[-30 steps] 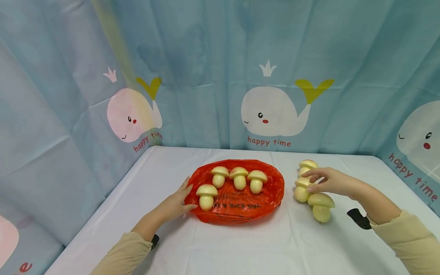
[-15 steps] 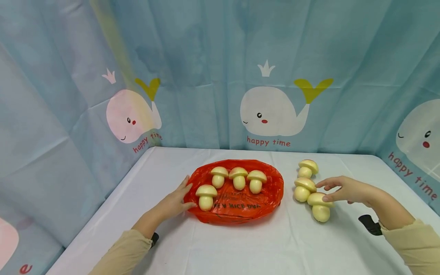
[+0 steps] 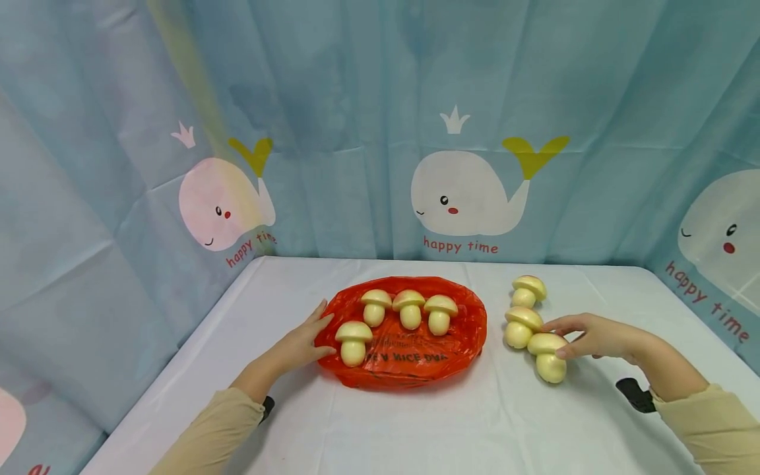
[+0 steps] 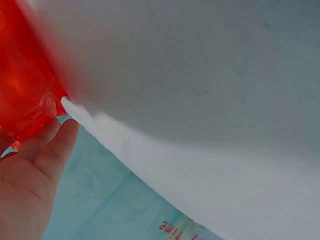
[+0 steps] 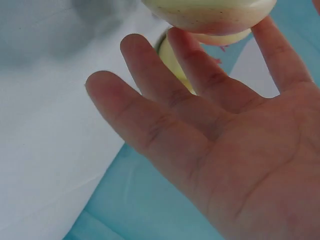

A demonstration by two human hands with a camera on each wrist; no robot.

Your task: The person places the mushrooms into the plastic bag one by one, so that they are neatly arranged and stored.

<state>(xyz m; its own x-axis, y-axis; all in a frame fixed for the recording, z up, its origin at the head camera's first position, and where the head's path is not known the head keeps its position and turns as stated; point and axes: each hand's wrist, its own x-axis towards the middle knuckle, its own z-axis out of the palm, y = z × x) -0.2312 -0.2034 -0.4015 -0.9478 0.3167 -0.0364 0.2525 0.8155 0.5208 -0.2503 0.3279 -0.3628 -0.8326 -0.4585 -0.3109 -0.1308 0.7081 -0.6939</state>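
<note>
At the right, my right hand pinches the cap of the nearest toy mushroom between thumb and forefinger. In the right wrist view that mushroom's pale cap touches the fingertips, while the outer fingers extend free. Just behind it lie a second toy mushroom and a third toy mushroom. My left hand rests with spread fingers against the left rim of a red plastic bag. Several mushrooms lie inside the bag. The left wrist view shows fingers against the red plastic.
A white cloth covers the table. Blue curtains with printed whales hang behind it and at both sides. A black band shows by the right wrist.
My right hand has drawn back from the middle mushroom and come down onto the cap of the nearest one. The left hand stays at the bag. The head view has shifted slightly.
</note>
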